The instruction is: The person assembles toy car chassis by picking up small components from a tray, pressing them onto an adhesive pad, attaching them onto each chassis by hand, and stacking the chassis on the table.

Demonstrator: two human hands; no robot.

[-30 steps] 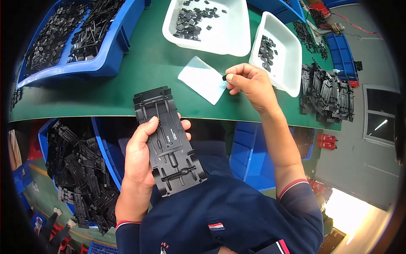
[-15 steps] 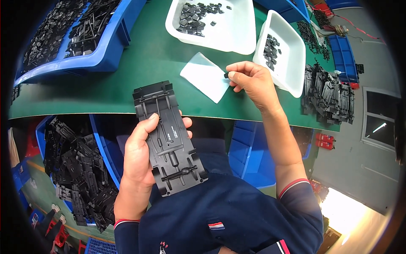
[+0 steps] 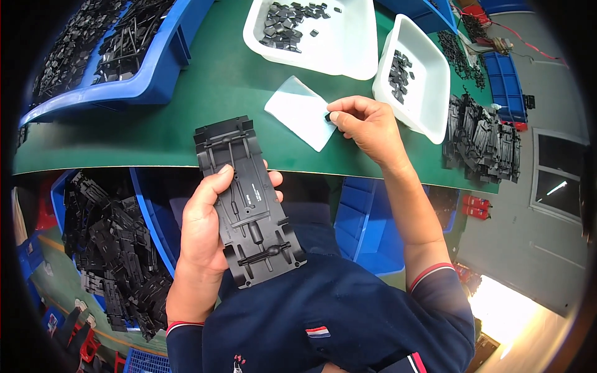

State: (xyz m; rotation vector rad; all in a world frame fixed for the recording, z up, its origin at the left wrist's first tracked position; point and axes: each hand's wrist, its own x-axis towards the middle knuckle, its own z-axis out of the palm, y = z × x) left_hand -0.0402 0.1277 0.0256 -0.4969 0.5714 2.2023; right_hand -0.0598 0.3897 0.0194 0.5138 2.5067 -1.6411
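A black plastic toy car chassis (image 3: 252, 205), long and flat with moulded axles and pale lettering, is gripped in my left hand (image 3: 208, 214). My thumb presses its face while the fingertips curl round the far edge. It is tilted just in front of the green table's edge. Between thumb and forefinger my right hand (image 3: 371, 127) pinches a small black plastic piece (image 3: 329, 116), mostly hidden by the fingertips. Below that hand, on the table, lies a whitish translucent sheet or bag (image 3: 297, 112).
Two white tubs, one (image 3: 339, 53) at the back middle and one (image 3: 429, 93) to its right, hold small black pieces. A blue bin (image 3: 146, 87) of black parts stands at left. Stacked chassis (image 3: 482, 137) lie right; more fill a lower-left bin (image 3: 115, 248).
My right hand has shifted slightly left with the small black piece, over the whitish sheet. The left hand and chassis have barely moved.
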